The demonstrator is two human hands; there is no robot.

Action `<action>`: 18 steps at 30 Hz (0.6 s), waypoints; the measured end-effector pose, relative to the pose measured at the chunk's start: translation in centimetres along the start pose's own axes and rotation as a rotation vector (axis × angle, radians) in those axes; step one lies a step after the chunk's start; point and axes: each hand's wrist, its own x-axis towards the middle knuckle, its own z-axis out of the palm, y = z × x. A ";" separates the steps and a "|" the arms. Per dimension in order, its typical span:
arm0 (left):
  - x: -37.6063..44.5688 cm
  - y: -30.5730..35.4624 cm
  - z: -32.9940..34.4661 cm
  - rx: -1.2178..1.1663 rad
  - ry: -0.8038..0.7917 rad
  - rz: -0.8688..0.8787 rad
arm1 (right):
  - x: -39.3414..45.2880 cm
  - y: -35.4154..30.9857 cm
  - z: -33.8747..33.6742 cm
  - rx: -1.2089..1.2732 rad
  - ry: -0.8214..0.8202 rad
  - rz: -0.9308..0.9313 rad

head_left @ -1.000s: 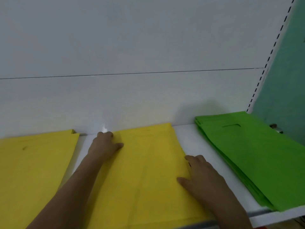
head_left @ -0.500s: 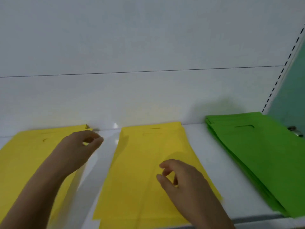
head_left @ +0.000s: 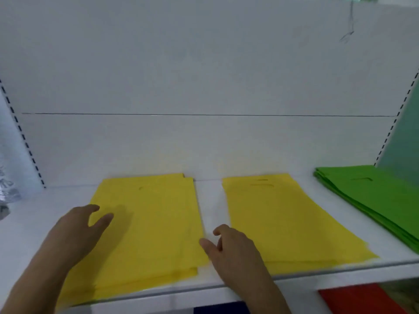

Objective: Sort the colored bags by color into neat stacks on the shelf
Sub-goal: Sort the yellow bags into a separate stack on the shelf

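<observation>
While no readable writing shows anywhere, the white shelf (head_left: 213, 200) carries, left to right, a yellow stack (head_left: 149, 223) under the empty, spread left hand (head_left: 74, 232), a second yellow stack (head_left: 283, 223) beside the loosely curled, empty right hand (head_left: 233, 252), and a green stack (head_left: 374, 200).

Left arm: bare forearm entering from the lower left corner, angled up and to the right.
Left hand (head_left: 76, 231): palm down, fingers spread and extended forward, thumb out to the right; grip open, nothing held.
Right arm: bare forearm rising from the bottom edge, leaning left.
Right hand (head_left: 231, 251): back facing up, fingers loosely curled, thumb pointing left; grip open, holding nothing.
</observation>
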 end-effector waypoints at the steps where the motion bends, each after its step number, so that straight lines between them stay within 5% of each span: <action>1: 0.0 -0.5 -0.1 0.025 -0.037 0.000 | 0.3 -0.5 0.2 -0.016 -0.002 0.030; 9: -0.5 -0.5 0.8 0.187 -0.259 0.086 | 1.2 -4.0 0.8 -0.051 -0.005 0.094; 18: -0.8 -1.0 1.3 0.132 -0.193 0.112 | 1.3 -2.8 1.2 0.205 0.026 0.122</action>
